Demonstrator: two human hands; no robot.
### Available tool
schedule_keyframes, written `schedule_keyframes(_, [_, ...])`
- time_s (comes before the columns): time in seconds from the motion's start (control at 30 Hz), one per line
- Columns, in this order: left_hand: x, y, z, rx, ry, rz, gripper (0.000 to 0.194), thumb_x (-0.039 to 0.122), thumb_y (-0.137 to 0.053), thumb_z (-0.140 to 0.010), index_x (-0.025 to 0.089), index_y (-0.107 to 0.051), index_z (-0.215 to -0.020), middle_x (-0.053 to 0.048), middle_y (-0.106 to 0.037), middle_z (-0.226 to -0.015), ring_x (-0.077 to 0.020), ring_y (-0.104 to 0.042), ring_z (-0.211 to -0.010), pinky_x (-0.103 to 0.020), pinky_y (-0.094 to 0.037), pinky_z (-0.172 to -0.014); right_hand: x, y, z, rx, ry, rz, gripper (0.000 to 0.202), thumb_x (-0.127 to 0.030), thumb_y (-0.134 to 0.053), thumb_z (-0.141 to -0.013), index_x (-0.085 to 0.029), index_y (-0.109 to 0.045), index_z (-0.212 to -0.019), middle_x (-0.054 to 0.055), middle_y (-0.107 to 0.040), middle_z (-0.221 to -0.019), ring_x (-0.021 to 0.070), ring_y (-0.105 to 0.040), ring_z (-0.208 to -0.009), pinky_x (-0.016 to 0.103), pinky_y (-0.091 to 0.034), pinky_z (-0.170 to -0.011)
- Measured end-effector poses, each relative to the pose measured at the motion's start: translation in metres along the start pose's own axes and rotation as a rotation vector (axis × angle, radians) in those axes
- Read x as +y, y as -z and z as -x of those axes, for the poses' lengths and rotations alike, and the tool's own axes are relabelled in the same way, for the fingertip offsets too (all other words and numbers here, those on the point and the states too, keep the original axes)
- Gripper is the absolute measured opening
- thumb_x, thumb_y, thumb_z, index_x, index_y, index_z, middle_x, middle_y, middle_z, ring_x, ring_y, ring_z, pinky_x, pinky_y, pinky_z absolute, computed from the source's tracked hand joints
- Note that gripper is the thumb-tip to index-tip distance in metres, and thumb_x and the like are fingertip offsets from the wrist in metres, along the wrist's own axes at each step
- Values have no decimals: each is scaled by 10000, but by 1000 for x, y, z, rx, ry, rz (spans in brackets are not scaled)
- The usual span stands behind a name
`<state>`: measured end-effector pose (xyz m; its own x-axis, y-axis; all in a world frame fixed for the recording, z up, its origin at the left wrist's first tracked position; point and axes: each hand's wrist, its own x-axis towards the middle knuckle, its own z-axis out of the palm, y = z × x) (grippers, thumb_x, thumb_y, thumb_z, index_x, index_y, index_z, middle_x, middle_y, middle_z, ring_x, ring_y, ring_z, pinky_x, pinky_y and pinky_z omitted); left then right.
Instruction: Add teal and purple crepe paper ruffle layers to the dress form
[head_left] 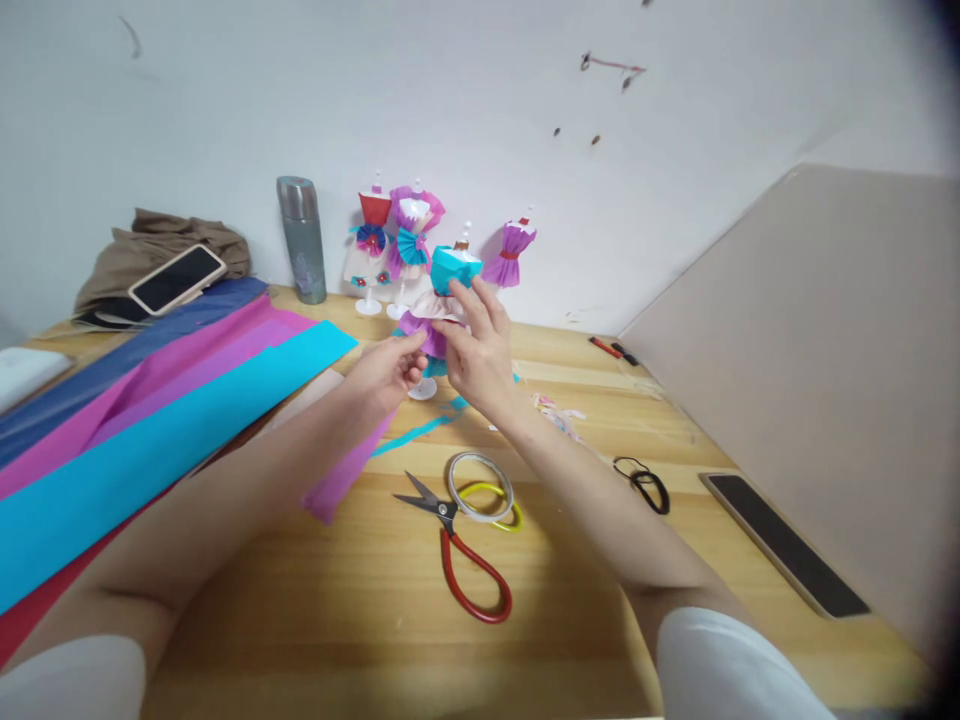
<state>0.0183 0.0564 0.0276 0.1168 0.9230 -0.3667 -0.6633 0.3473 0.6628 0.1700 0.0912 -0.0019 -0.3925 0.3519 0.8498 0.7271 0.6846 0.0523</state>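
Note:
In the middle stands a miniature dress form (455, 268) with a teal paper bodice, a pale layer beneath and purple and teal ruffles lower down, on a round white base (423, 388). My left hand (390, 368) is closed at the left of the skirt, pinching the purple crepe paper strip (352, 465), whose tail hangs down onto the table. On the right side, my right hand (484, 355) has its fingers closed against the form's waist and skirt. The fingers hide part of the skirt. Nearer me lie red-handled scissors (450, 530), blades apart, beside a roll of tape (481, 487).
Other dressed forms (373, 235) and a grey flask (301, 240) stand by the wall. Crepe paper sheets (187, 420) cover the left, near a phone (178, 279) on brown cloth. A yellow ring (516, 512), black hair ties (649, 490) and a dark flat device (784, 545) lie rightward.

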Motion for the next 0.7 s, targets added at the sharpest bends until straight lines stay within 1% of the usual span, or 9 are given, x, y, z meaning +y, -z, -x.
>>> schedule_keyframes(0.13, [-1,-6,-5,18,-67,-7,214,-5,-571,-903,113,-603,-728,36,-551,-516,-24,-485,-392,-112,-317,-363,-1,0,3,-10,0,40,261,-164,-472,-949,-223,-714,-1025,99,-535,-1483,309,-348,-1473,556,-380,-1143])
schedule_keyframes(0.27, [-4,-8,-5,18,-128,35,238,-34,-547,-901,110,-594,-718,38,-562,-531,-22,-512,-417,-105,-316,-368,-4,-1,5,2,-9,85,260,-161,-460,-956,-227,-700,-1029,91,-533,-1481,307,-341,-1475,567,-389,-1132])
schedule_keyframes(0.37, [-5,-10,-4,6,-158,74,257,-41,-549,-895,117,-577,-695,38,-564,-534,-23,-522,-433,-100,-335,-389,-6,-1,6,7,-18,76,265,-163,-442,-966,-236,-684,-1043,85,-533,-1483,294,-345,-1473,574,-373,-1141])
schedule_keyframes(0.47, [-6,-12,-4,11,-169,118,271,-55,-549,-884,126,-568,-683,37,-573,-544,-29,-538,-459,-101,-384,-441,-8,-2,6,2,-23,33,262,-174,-431,-973,-227,-674,-1055,98,-531,-1488,290,-327,-1483,577,-341,-1157])
schedule_keyframes(0.57, [-6,-15,-4,5,-156,155,247,-40,-540,-899,117,-598,-718,18,-619,-588,-32,-557,-476,-111,-426,-480,-9,-3,6,11,-18,30,255,-184,-428,-975,-223,-672,-1038,99,-539,-1483,290,-333,-1480,575,-331,-1160])
schedule_keyframes(0.63, [-5,-15,-5,-15,-126,135,208,-3,-556,-912,112,-626,-753,12,-630,-597,-34,-548,-459,-120,-415,-458,-10,-3,7,21,-20,35,260,-184,-421,-976,-223,-675,-1016,97,-547,-1474,287,-348,-1470,567,-337,-1158])
schedule_keyframes(0.7, [-4,-15,-7,-24,-87,87,176,32,-589,-908,110,-639,-758,12,-609,-566,-39,-526,-432,-128,-375,-414,-10,-3,8,17,-30,37,268,-182,-417,-974,-221,-681,-1005,96,-550,-1471,288,-355,-1465,565,-343,-1155])
